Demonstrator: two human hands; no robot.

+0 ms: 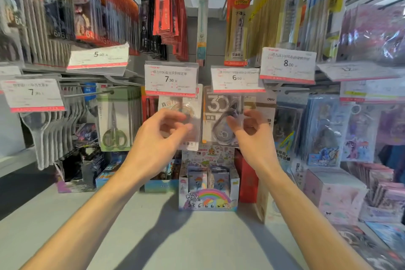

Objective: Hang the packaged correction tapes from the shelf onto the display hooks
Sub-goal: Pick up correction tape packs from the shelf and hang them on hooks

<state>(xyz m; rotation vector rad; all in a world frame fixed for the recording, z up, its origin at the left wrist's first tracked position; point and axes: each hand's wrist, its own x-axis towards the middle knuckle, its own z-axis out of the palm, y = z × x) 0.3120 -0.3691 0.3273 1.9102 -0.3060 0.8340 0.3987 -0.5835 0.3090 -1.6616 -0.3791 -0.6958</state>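
Two packaged correction tapes hang side by side at the middle of the display. The white-carded correction tape package (190, 103) with a clear blister sits under the 7.90 price tag (171, 78). My left hand (161, 132) is at its front, fingers and thumb curled round the blister. The grey correction tape package (219, 108) marked 30 hangs under the 6.00 price tag (237, 80). My right hand (252, 130) pinches its right side, with the index finger on the blister. The hooks behind both tags are hidden. Both hands are blurred.
Packaged scissors (114, 120) hang to the left, and plastic-wrapped toy packs (324, 129) to the right. A rainbow pony card box (208, 198) stands on the grey shelf (153, 237) right below my hands, with a red box (248, 182) beside it. Rows of pen packs hang overhead.
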